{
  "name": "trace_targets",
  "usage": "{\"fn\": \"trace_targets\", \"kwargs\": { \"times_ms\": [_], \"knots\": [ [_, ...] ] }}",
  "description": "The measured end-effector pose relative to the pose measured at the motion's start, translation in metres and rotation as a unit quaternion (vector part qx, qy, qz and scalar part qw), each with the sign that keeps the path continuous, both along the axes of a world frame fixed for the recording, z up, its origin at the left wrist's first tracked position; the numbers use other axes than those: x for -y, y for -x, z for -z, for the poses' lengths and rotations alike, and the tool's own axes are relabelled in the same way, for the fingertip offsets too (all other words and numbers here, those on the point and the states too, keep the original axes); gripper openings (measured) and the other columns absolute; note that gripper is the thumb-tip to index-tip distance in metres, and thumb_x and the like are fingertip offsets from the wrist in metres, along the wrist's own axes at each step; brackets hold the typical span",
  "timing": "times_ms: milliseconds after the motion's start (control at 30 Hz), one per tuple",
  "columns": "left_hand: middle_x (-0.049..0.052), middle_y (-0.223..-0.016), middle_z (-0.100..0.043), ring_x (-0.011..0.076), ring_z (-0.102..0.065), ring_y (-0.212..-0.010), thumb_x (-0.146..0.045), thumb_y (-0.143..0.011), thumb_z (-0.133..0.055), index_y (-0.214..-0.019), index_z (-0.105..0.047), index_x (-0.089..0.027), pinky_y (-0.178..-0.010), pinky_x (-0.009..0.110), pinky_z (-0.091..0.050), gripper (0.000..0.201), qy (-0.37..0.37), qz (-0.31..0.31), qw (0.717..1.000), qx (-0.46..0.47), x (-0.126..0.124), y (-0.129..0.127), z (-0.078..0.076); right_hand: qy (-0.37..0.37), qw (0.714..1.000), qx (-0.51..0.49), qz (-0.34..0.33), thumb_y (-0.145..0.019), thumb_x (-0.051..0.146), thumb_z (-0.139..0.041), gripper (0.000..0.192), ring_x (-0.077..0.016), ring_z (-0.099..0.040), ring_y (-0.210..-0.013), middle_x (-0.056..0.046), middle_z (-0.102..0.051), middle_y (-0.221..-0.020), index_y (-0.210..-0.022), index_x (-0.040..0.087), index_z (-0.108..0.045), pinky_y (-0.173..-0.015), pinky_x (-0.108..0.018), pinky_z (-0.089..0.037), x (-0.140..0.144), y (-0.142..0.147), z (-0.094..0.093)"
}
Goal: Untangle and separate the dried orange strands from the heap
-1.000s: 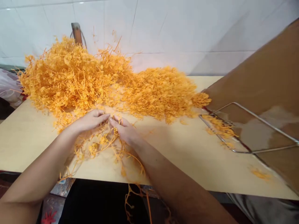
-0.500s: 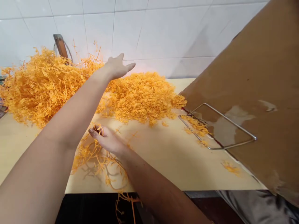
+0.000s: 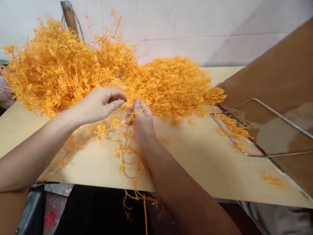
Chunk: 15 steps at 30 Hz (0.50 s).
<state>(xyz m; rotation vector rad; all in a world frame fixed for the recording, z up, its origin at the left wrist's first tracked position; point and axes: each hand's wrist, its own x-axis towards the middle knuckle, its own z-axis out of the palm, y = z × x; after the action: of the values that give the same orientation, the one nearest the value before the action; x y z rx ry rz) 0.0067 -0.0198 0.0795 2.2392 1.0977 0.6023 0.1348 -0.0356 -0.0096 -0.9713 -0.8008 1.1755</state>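
Note:
My right hand [image 3: 144, 125] is closed around an orange branching sprig [image 3: 129, 156], somewhat smeared by motion. The sprig's thin twigs spread left over the table, and some hang over its front edge. My left hand [image 3: 102, 102] hovers just left of the right one, fingers curved and thumb slightly apart, with nothing visible in it. Behind the left hand rises a large tangled heap of orange sprigs [image 3: 63, 62]. To its right, beyond my right hand, lies a flatter pile of trimmed orange pieces [image 3: 171, 85].
A brown cardboard box [image 3: 276, 75] stands tilted at the right, with a bent metal wire frame [image 3: 244, 155] against it and loose orange bits around. Behind the heap, a brown-and-metal object [image 3: 69, 16] leans on the tiled wall. The pale table [image 3: 195, 169] ends close to my body.
My left hand has come back from above the piles, down toward my right hand. The right hand has risen with the sprig. The camera view has shifted left and down.

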Motion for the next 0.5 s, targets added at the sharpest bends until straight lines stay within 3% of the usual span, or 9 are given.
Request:
{"fn": "trace_targets", "kwargs": {
  "times_ms": [100,233,400,500],
  "knots": [
    [0.007,-0.1,-0.065,0.0133,-0.059,-0.087,-0.033,-0.079,-0.05,-0.107,-0.059,-0.013,-0.08,0.029,-0.044,0.035,0.108,-0.018,0.993,0.044,0.01,0.019,0.025,0.001,0.997,-0.046,0.064,-0.081,0.046,-0.049,0.033,-0.0034,-0.038,-0.036,0.008,-0.043,-0.051,-0.065,0.02,-0.035,-0.035,-0.017,-0.027,-0.003,-0.007,-0.004],
    [0.01,-0.113,-0.06,0.0134,-0.057,-0.093,-0.037,-0.081,-0.049,-0.114,-0.054,-0.013,-0.079,0.028,-0.045,0.041,0.186,-0.005,0.978,0.095,0.01,0.017,0.053,-0.038,0.998,-0.022,0.049,-0.079,0.048,-0.051,0.036,-0.0037,-0.038,-0.037,0.008,-0.042,-0.049,-0.063,0.019,-0.036,-0.036,-0.017,-0.028,-0.003,-0.006,0.0],
    [0.005,-0.098,-0.063,0.0085,-0.056,-0.072,-0.046,-0.079,-0.049,-0.113,-0.054,-0.017,-0.063,0.022,-0.042,0.045,0.239,0.087,0.963,0.094,0.015,0.005,0.069,-0.061,0.997,0.014,0.039,-0.078,0.052,-0.051,0.039,-0.0048,-0.037,-0.038,0.006,-0.041,-0.05,-0.061,0.02,-0.037,-0.038,-0.02,-0.028,-0.003,-0.006,0.005],
    [0.001,-0.077,-0.06,0.0063,-0.051,-0.061,-0.045,-0.078,-0.053,-0.103,-0.057,-0.016,-0.055,0.019,-0.038,0.039,0.247,0.078,0.958,0.12,0.017,0.005,0.07,-0.055,0.998,0.015,0.042,-0.078,0.052,-0.051,0.039,-0.0053,-0.035,-0.038,0.006,-0.039,-0.051,-0.06,0.021,-0.037,-0.037,-0.021,-0.026,-0.004,-0.007,0.006]
  ]
}}
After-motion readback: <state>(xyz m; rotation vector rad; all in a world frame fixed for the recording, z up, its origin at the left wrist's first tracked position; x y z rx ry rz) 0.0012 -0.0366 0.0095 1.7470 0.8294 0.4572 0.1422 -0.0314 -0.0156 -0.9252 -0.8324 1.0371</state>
